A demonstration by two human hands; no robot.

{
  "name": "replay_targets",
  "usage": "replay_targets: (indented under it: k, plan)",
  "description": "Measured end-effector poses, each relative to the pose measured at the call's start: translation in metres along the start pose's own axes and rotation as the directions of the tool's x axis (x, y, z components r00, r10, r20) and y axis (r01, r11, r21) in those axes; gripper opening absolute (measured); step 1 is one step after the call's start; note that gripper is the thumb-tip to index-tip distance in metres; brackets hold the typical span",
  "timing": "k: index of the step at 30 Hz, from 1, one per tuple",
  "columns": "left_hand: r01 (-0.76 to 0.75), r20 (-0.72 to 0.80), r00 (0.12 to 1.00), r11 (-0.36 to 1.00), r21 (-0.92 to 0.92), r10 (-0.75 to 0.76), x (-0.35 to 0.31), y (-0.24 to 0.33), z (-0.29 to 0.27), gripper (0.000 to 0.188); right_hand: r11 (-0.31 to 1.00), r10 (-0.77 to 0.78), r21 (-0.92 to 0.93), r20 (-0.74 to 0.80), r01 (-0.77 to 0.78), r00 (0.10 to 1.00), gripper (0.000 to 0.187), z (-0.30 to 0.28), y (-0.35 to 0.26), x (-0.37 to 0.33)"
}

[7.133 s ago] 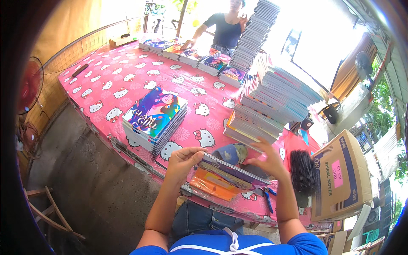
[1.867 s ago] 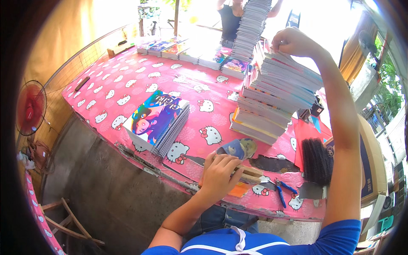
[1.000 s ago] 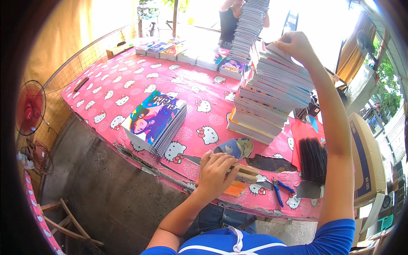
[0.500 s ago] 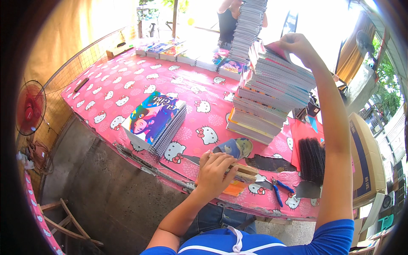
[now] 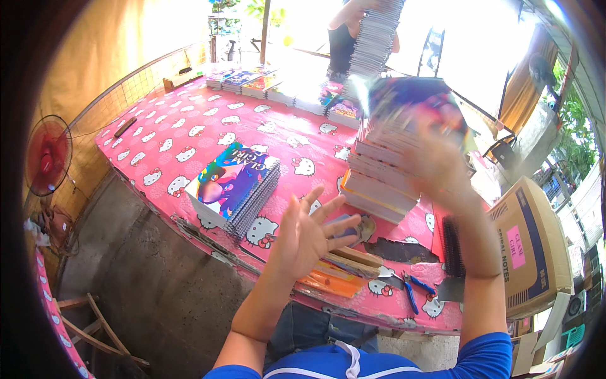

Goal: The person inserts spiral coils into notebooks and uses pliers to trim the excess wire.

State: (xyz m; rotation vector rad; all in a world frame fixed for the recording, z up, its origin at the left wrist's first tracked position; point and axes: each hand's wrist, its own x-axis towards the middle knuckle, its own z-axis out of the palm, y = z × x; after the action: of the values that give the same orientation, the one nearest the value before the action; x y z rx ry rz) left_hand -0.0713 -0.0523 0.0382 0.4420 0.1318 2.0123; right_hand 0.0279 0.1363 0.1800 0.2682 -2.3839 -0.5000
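My left hand (image 5: 309, 237) is raised over the table's near edge with its fingers spread and nothing in it. Beneath it lie a strip of wood (image 5: 356, 260) and an orange-covered bundle (image 5: 334, 282). My right hand (image 5: 439, 167) is smeared by motion in front of the tall stack of unbound books (image 5: 385, 180). A blurred, colourful cover (image 5: 410, 101) shows at the stack's top, just beyond that hand. Whether my right fingers hold it I cannot tell. To the left stands a pile of spiral notebooks (image 5: 233, 186) with a colourful illustrated cover.
Blue-handled pliers (image 5: 413, 290) lie near black binding coils (image 5: 451, 246). A cardboard box (image 5: 533, 246) stands at the right. Notebook piles (image 5: 252, 85) line the far edge of the pink table cover (image 5: 183, 136). Another person (image 5: 341, 47) is behind a tall spiral-bound stack (image 5: 377, 44).
My left hand has lifted off the wood strip and spread its fingers. My right hand has come down and nearer from the stack's top corner, where it was pinching a sheet.
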Motion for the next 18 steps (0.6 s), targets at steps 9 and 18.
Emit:
replay_targets:
  k: [9,18]
  plan:
    - [-0.251,0.15,0.946,0.353,0.902,0.289,-0.01,-0.003,-0.003,0.024,0.67,0.697,0.483,-0.147,-0.564,0.702,0.083,0.022,-0.088,-0.141]
    - [-0.563,0.651,0.731,-0.356,0.746,0.207,-0.001,-0.003,0.028,0.028,0.175,0.839,0.726,0.243,-0.665,0.486,0.016,0.068,-0.122,-0.227]
